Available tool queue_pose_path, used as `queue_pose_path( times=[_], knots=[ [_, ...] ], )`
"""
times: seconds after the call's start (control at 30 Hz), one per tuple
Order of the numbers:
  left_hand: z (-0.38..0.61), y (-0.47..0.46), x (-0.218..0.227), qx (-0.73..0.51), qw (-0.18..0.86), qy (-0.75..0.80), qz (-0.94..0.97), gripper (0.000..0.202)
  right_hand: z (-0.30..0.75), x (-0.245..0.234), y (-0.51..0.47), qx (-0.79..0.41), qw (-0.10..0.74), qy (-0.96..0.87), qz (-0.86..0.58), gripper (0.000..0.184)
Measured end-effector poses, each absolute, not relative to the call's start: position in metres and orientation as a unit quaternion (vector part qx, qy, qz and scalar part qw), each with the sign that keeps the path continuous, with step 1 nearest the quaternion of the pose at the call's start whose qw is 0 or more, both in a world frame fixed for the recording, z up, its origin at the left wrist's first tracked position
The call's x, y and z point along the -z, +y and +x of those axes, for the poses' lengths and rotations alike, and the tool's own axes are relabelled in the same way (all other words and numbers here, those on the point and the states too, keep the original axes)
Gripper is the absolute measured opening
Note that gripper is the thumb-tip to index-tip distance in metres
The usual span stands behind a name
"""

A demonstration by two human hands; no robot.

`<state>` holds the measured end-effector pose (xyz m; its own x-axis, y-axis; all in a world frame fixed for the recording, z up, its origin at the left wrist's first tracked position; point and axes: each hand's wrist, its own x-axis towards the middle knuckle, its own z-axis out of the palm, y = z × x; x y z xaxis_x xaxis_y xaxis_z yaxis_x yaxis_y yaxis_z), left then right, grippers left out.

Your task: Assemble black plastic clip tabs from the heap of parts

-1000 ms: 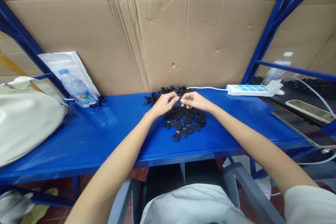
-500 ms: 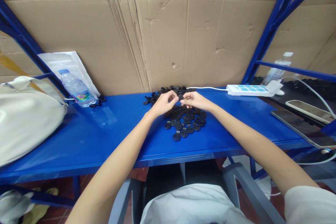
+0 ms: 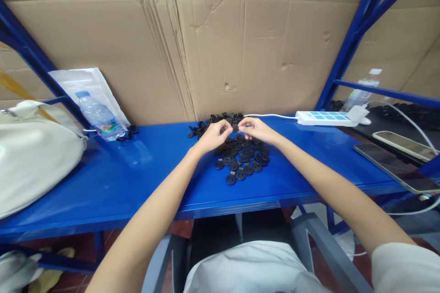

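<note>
hovering left hand (image 3: pixel 213 136) and right hand (image 3: pixel 256 129) just above black plastic discs (image 3: pixel 240 160)

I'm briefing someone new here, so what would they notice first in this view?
The eye goes first to the heap of small black discs at the middle of the blue shelf, where the left hand and right hand meet just above it. Behind it rises a cardboard sheet, with a white power strip at the back right and a cream bag at the left.
</note>
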<state>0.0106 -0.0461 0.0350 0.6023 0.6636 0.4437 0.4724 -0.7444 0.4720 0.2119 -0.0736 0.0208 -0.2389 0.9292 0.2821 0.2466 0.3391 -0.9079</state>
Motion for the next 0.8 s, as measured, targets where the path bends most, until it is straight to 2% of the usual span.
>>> queue_pose_path(
  times=[0.5, 0.67, 0.8],
  knots=[
    [0.0098, -0.0422, -0.0337, -0.31, 0.161, 0.341, 0.873, 0.02, 0.2155, -0.0193, -0.0724, -0.38, 0.43, -0.707, -0.413, 0.023],
    [0.0111, -0.0415, -0.0321, -0.306, 0.187, 0.339, 0.87, 0.023, 0.2154, -0.0171, -0.0714, -0.374, 0.439, -0.712, -0.401, 0.025],
    [0.0126, -0.0414, -0.0304, -0.301, 0.193, 0.335, 0.872, 0.024, 0.2124, -0.014, -0.0714, -0.347, 0.438, -0.719, -0.414, 0.019]
  ],
)
